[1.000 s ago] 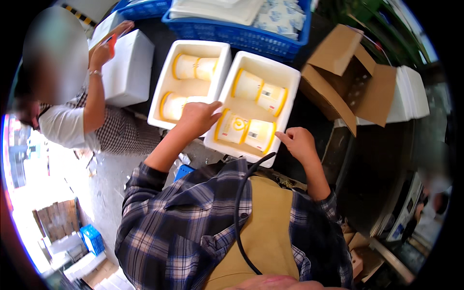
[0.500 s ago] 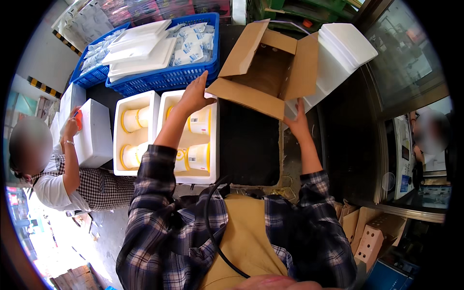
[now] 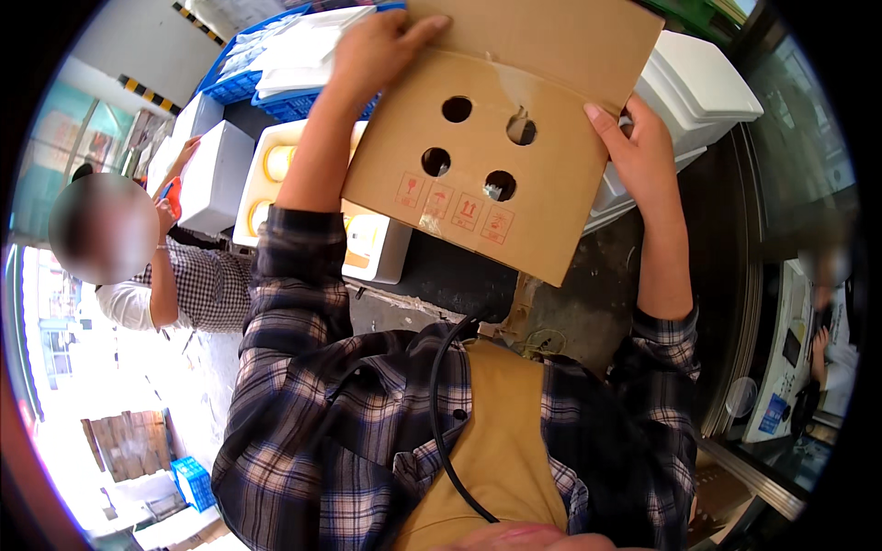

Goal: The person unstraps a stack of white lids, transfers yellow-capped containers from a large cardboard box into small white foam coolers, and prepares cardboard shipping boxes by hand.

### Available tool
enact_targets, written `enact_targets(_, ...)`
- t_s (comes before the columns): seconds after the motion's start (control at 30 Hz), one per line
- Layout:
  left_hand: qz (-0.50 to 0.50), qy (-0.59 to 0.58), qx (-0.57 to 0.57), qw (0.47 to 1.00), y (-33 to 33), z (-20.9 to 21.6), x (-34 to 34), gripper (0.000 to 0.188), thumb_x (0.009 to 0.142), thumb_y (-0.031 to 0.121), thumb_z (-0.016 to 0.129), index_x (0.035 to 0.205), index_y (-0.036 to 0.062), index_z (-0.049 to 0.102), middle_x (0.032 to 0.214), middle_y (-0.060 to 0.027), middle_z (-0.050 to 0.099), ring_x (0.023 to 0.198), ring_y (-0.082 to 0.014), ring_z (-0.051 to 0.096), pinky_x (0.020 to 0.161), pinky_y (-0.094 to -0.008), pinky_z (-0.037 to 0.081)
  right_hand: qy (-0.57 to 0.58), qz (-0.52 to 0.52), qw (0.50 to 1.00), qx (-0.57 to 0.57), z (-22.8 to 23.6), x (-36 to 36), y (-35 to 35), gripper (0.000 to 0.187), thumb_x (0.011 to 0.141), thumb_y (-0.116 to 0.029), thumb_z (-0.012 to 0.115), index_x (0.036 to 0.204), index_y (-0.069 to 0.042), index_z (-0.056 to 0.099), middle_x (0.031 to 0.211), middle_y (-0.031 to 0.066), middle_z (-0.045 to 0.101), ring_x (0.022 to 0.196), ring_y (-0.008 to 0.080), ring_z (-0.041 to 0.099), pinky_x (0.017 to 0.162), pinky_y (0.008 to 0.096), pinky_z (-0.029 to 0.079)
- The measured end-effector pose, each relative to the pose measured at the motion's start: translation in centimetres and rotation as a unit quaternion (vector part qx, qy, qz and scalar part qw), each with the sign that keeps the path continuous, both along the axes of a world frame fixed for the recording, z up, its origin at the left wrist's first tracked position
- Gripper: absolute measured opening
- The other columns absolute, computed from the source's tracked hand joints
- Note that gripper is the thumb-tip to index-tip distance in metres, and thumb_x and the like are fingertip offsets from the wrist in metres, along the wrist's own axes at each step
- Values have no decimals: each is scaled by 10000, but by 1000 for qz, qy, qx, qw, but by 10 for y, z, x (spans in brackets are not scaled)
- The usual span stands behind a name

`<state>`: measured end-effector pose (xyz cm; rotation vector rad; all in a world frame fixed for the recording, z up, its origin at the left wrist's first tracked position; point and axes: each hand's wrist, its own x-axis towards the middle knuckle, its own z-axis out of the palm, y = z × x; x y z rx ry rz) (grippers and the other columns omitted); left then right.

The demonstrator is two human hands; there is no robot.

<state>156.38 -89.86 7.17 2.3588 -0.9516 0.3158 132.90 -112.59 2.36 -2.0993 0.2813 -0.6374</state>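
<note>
A brown cardboard box point(image 3: 475, 145) with an upper flap point(image 3: 542, 32) folded out is raised in front of me, tilted so that a side with several round holes and red printed marks faces me. My left hand point(image 3: 377, 53) holds its upper left edge, the thumb lying across the cardboard. At the upper right edge my right hand point(image 3: 636, 142) grips the box, thumb on the face and the other fingers partly hidden behind. Behind the box's lower left stands an open white foam box point(image 3: 390, 262) with white, yellow-rimmed containers in it, partly covered by my left arm and the cardboard.
Blue crates point(image 3: 234, 87) with white packs and foam lids point(image 3: 299, 50) stand at the far left. White foam boxes point(image 3: 703, 87) are stacked at the right. On the left, a person in a checked apron point(image 3: 216, 285) holds something orange beside another foam box point(image 3: 216, 174).
The cardboard box has been lifted and tipped toward me, so its holed side shows instead of its open inside. Both hands have moved up and now grip its edges.
</note>
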Motion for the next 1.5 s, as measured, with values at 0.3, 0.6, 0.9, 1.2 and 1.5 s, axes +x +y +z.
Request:
enact_targets(0.3,11,-128,14,992,37,-53,6,441,914,468,624,1095,68,665,901,-101,699,850,-250,680,746,-349,516,-189,144,930,-280,-16,-58,84,505,818,-309,697,1154,54,599,1269,205,573,1229,384,522,1088,477,351)
enact_targets(0.6,-254,205,328,886,133,12,-111,197,799,208,770,759,49,662,692,-73,663,644,-223,652,603,-343,486,-211,350,873,-266,-27,-60,111,352,658,-166,748,932,28,645,1067,158,630,1060,345,615,991,462,488)
enact_targets(0.9,-235,84,455,855,84,-29,-105,100,766,159,716,748,62,703,712,-148,654,725,-341,652,658,-416,509,-145,356,881,-275,-33,-42,108,304,654,-140,723,903,19,651,1039,136,641,1064,309,609,996,440,472)
enact_targets(1.2,-207,262,326,884,91,-40,-103,393,924,344,613,762,-7,684,664,-186,610,637,-364,596,600,-431,459,-121,327,904,-247,-30,-43,116,266,674,-106,726,897,22,661,1000,119,630,1013,324,604,953,437,473)
enact_targets(1.5,-213,18,-180,960,83,-66,-185,61,866,29,642,853,-13,684,853,-141,662,832,-294,631,781,-393,481,-130,283,924,-222,-24,-48,90,231,705,-66,752,899,2,646,1024,119,587,969,333,584,820,407,488)
